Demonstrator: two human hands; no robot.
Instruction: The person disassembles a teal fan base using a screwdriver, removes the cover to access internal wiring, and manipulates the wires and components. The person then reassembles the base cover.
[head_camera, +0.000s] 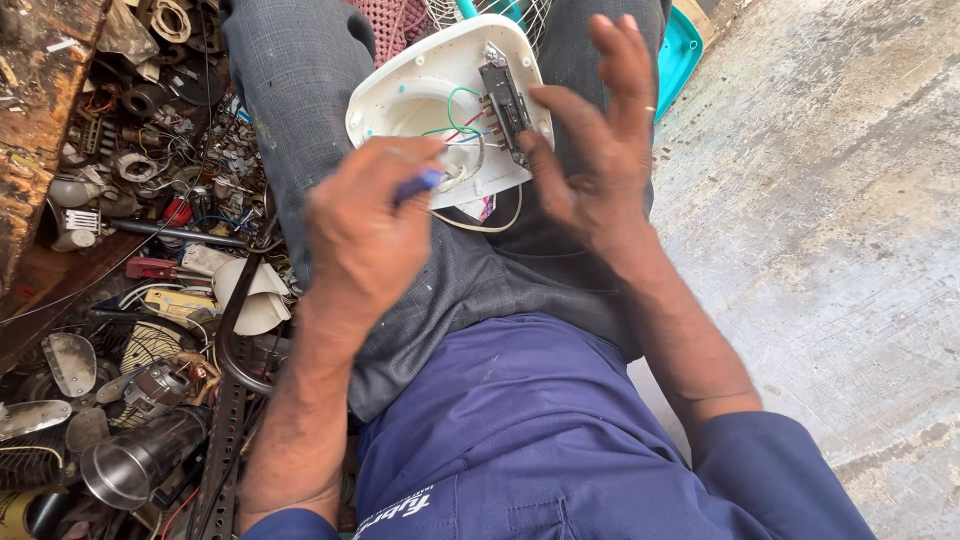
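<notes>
The left hand is closed around a blue-handled tool, its tip down among the coloured wires inside a white plastic cover resting on the person's lap. The right hand is spread open, thumb touching the switch block on the cover's edge. Scrap metal parts lie piled to the left; concrete floor is on the right.

Fan housing on lap, scrap heap left, concrete floor right

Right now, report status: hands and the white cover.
Left hand grips blue tool. Right hand open, fingertips on switch block. White cover on lap, wires exposed.
</notes>
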